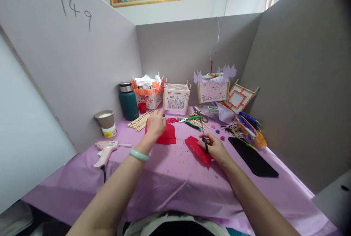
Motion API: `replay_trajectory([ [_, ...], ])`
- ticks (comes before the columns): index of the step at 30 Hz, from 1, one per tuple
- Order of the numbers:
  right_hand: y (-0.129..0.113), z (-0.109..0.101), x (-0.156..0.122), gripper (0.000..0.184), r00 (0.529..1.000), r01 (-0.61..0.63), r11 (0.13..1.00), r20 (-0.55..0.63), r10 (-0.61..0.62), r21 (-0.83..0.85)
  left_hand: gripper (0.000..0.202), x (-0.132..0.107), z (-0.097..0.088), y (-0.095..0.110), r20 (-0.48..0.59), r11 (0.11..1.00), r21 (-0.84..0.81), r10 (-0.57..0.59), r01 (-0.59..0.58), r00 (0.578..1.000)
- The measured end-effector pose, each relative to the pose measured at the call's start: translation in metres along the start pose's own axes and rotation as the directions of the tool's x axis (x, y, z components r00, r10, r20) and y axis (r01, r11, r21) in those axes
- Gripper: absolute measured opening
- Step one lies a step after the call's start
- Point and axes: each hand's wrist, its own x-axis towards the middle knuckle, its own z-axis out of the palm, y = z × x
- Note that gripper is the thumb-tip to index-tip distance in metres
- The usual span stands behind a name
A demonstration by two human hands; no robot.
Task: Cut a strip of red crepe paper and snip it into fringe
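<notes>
My right hand (pixel 215 147) holds the scissors (pixel 206 146), fingers at the black handles, blades pointing toward the far edge of the surface (pixel 170 181). The red piece (pixel 195 148) lies just left of that hand and partly beside its fingers, its long axis slanting from far left to near right, so the blades stand across its far side rather than along it. Whether my fingers also pinch it, I cannot tell.

My left hand (pixel 157 122) is over the far-left part of the red sheet (pixel 168 137), fingers bent narrow; what they grip, if anything, I cannot make out. The sheet spreads right and nearer from under it, so this hand is the nearer one to the sheet, while the right is nearer to the piece.

Between the two reds runs a narrow gap dotted with scraps. I judge the most room to be toward the near edge. Beyond my hands, the sticks (pixel 138 122) and pliers (pixel 193 125) crowd the far side; the black slab (pixel 252 157) lies toward the right edge.
</notes>
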Motion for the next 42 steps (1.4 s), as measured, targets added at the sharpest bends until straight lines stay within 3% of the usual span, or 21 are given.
replay_trajectory([
  [1, -0.002, 0.001, -0.001, 0.053, 1.0, 0.001, 1.0, -0.001, -0.001, 0.028, 0.031, -0.011, 0.005, 0.013, 0.116, 0.985, -0.161, 0.082, -0.062, 0.99],
  [2, -0.005, 0.002, -0.003, 0.054, 1.0, 0.004, 0.998, -0.002, -0.004, 0.061, 0.032, -0.023, 0.01, 0.025, 0.225, 0.943, -0.33, 0.13, -0.05, 0.966],
  [4, -0.009, 0.002, -0.005, 0.056, 1.0, 0.014, 0.991, 0.005, -0.015, 0.13, 0.054, -0.045, 0.022, 0.046, 0.391, 0.827, -0.559, 0.321, -0.054, 0.863],
  [6, -0.011, 0.003, -0.008, 0.056, 0.999, 0.027, 0.983, 0.012, -0.03, 0.181, 0.078, -0.064, 0.032, 0.059, 0.409, 0.743, -0.663, 0.456, -0.086, 0.79],
  [7, -0.011, 0.003, -0.008, 0.056, 0.999, 0.03, 0.98, 0.015, -0.034, 0.196, 0.082, -0.071, 0.037, 0.062, 0.384, 0.713, -0.696, 0.475, -0.09, 0.792],
  [11, -0.009, 0.005, -0.008, 0.055, 0.998, 0.031, 0.976, 0.053, -0.043, 0.216, 0.065, -0.084, 0.051, 0.063, 0.35, 0.712, -0.701, 0.292, 0.042, 0.89],
  [14, -0.005, 0.008, -0.006, 0.055, 0.996, 0.047, 0.986, 0.067, -0.059, 0.158, 0.037, -0.082, 0.061, 0.056, 0.389, 0.724, -0.67, 0.158, 0.162, 0.908],
  [16, -0.002, 0.007, -0.004, 0.055, 0.996, 0.09, 0.996, 0.005, -0.09, 0.021, 0.024, -0.079, 0.068, 0.051, 0.395, 0.675, -0.684, 0.023, 0.277, 0.918],
  [18, 0.003, 0.005, -0.002, 0.051, 0.983, 0.131, 0.957, -0.093, -0.16, -0.259, 0.012, -0.076, 0.072, 0.044, 0.407, 0.525, -0.745, -0.13, 0.41, 0.904],
  [21, 0.01, 0.001, -0.001, 0.044, 0.958, 0.069, 0.691, -0.145, -0.247, -0.72, 0.01, -0.072, 0.073, 0.035, 0.458, 0.176, -0.841, -0.275, 0.512, 0.845],
  [23, 0.012, 0.0, 0.0, 0.049, 0.96, -0.018, 0.506, -0.156, -0.231, -0.862, 0.018, -0.07, 0.07, 0.032, 0.504, -0.005, -0.848, -0.315, 0.53, 0.804],
  [25, 0.013, 0.0, -0.001, 0.057, 0.962, -0.08, 0.415, -0.18, -0.207, -0.906, 0.023, -0.069, 0.067, 0.032, 0.544, -0.099, -0.833, -0.326, 0.544, 0.773],
  [28, 0.01, 0.001, -0.003, 0.057, 0.964, -0.112, 0.356, -0.189, -0.189, -0.928, 0.024, -0.067, 0.065, 0.033, 0.558, -0.127, -0.827, -0.303, 0.547, 0.773],
  [32, 0.006, 0.001, -0.007, 0.041, 0.956, -0.132, 0.27, -0.195, -0.221, -0.954, 0.024, -0.068, 0.066, 0.034, 0.555, -0.098, -0.829, -0.266, 0.55, 0.788],
  [42, 0.012, 0.003, -0.007, 0.036, 0.958, 0.024, 0.318, -0.069, -0.278, -0.948, 0.036, -0.071, 0.063, 0.035, 0.557, -0.059, -0.829, -0.157, 0.556, 0.815],
])
